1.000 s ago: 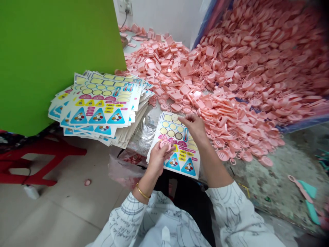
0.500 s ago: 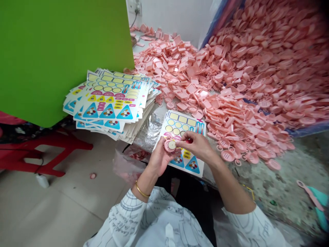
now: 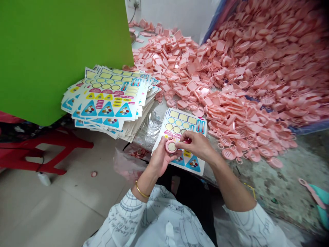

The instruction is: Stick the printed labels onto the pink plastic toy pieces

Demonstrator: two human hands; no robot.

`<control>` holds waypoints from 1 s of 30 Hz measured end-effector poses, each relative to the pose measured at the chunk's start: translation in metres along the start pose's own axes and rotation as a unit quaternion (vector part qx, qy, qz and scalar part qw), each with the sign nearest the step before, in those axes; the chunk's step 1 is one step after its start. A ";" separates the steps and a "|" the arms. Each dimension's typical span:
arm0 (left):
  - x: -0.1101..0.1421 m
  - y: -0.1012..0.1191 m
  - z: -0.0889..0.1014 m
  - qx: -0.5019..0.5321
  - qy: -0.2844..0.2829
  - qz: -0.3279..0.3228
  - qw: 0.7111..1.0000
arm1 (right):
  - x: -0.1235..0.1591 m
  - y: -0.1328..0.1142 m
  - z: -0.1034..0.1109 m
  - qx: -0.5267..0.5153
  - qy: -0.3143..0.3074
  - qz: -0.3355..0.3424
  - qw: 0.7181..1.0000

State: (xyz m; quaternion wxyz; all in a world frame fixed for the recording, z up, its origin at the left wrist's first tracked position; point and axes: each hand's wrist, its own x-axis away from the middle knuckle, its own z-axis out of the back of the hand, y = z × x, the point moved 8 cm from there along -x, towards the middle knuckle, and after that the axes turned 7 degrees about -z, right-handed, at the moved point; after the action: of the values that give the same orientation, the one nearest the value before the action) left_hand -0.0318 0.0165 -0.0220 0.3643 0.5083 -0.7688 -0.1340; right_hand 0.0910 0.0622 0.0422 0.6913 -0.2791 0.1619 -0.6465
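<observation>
Fingers (image 3: pixel 185 141) against round pink plastic disc (image 3: pixel 166 146) (cream centre (image 3: pixel 172 146))

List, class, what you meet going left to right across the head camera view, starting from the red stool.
Red plastic stool → stack of printed sticker sheets → single sticker sheet → heap of pink plastic pieces

We see a pink plastic disc (image 3: pixel 167 146) with a cream centre, a sticker sheet (image 3: pixel 180 125) of yellow ovals and blue triangles, a green panel (image 3: pixel 59 58), and a white sleeve (image 3: pixel 154 219) with grey line drawings.
</observation>
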 end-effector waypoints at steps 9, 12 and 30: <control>-0.002 -0.006 0.000 0.001 0.001 0.009 1.000 | 0.000 0.003 -0.002 0.000 -0.001 -0.003 1.000; -0.002 -0.007 0.001 -0.004 0.005 0.008 1.000 | 0.001 0.002 -0.002 0.006 -0.001 -0.004 1.000; 0.000 -0.009 -0.002 -0.024 -0.027 -0.012 0.999 | 0.004 -0.003 0.002 0.038 0.010 0.011 0.999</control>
State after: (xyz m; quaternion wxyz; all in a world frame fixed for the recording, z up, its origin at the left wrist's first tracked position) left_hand -0.0245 0.0133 -0.0259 0.3542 0.5050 -0.7684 -0.1706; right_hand 0.0898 0.0581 0.0464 0.7069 -0.2445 0.1475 -0.6471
